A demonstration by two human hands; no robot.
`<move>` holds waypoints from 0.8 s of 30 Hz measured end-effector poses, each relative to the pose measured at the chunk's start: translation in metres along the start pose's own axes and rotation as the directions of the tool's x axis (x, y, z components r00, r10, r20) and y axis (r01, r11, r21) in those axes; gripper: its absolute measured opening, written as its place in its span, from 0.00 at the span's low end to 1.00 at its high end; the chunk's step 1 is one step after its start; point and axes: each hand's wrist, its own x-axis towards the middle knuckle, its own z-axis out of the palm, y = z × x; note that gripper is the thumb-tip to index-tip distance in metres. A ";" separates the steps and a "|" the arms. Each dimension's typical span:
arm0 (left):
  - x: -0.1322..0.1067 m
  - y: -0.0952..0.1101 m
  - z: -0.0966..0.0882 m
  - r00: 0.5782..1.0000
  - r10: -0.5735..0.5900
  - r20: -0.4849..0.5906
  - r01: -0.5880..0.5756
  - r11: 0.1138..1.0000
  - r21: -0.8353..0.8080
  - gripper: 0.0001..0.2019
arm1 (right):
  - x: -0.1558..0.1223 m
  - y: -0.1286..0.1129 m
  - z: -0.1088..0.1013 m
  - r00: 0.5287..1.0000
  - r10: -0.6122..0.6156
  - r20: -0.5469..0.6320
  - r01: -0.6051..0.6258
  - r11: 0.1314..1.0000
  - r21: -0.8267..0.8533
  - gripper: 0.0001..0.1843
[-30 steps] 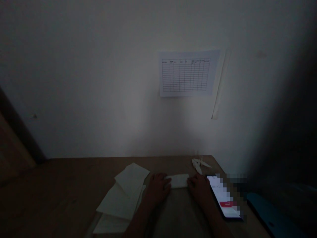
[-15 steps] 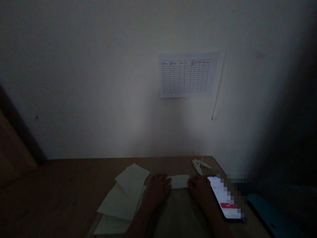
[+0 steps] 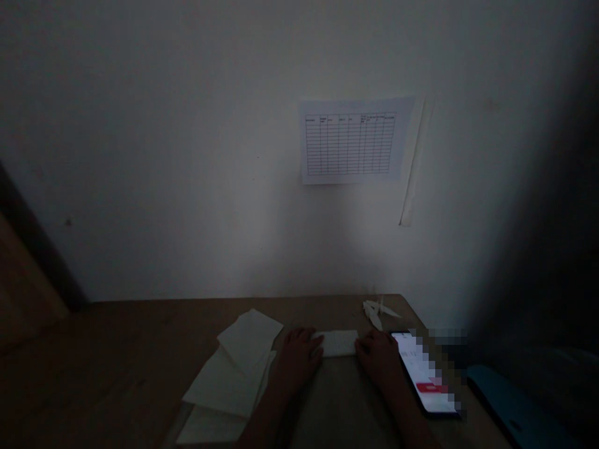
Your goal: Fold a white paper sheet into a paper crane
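Observation:
A folded white paper (image 3: 340,343) lies flat on the wooden table, its long side running left to right. At its left end my left hand (image 3: 299,352) holds it, fingers bent over the edge. My right hand (image 3: 378,354) grips the opposite end with curled fingers. The dim light hides exactly where the fingertips and thumbs press. Beside my left forearm, several loose white sheets (image 3: 229,380) overlap in an uneven pile.
A lit phone (image 3: 423,374), partly pixelated, lies just right of my right hand. Behind it sit small twisted white paper pieces (image 3: 378,313). A blue object (image 3: 508,399) is at the lower right. A printed table sheet (image 3: 353,142) hangs on the wall (image 3: 187,156).

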 end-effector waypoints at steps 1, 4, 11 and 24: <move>0.000 0.000 0.000 1.000 -0.003 0.002 0.003 1.000 0.000 0.19 | 0.000 0.000 0.000 1.000 0.000 0.001 0.000 1.000 -0.002 0.17; 0.000 -0.001 0.001 1.000 0.004 -0.011 -0.004 1.000 -0.003 0.19 | 0.001 0.000 -0.001 1.000 -0.006 0.006 0.006 1.000 -0.013 0.17; 0.007 0.003 0.009 0.994 -0.008 -0.106 0.009 1.000 0.010 0.14 | 0.001 -0.001 0.000 1.000 -0.009 -0.005 0.009 0.999 -0.039 0.16; 0.013 0.014 0.019 0.997 0.071 -0.031 -0.070 0.997 0.036 0.19 | -0.002 -0.004 0.000 1.000 0.002 -0.020 -0.003 0.999 -0.043 0.14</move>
